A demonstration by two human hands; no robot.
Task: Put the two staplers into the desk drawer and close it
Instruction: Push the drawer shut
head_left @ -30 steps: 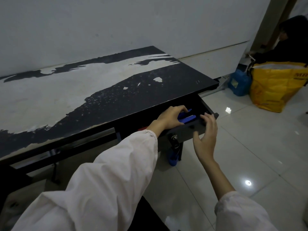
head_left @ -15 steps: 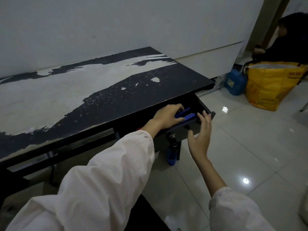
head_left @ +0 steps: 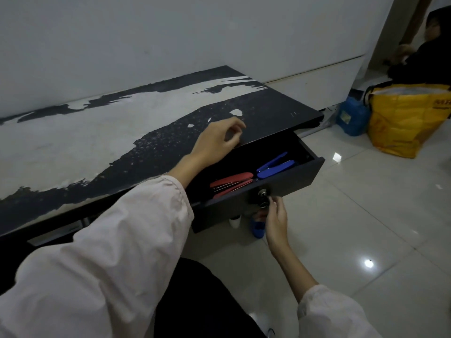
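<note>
Pale-sleeved, the left hand (head_left: 217, 140) hangs over the desk (head_left: 97, 142) at its front edge, fingers loosely curled and holding nothing. Just below and in front of it the drawer (head_left: 292, 181) stands pulled out, and inside, beneath that hand, the red stapler (head_left: 231, 182) lies with the blue stapler (head_left: 274, 165) just beside it, farther toward the drawer's outer end. Lower, the right hand (head_left: 274, 215) reaches up from the floor side, its fingertips (head_left: 272, 202) pinched at the key (head_left: 263, 204) hanging from the lock (head_left: 262, 192) on the drawer front, wrist bent upward.
</note>
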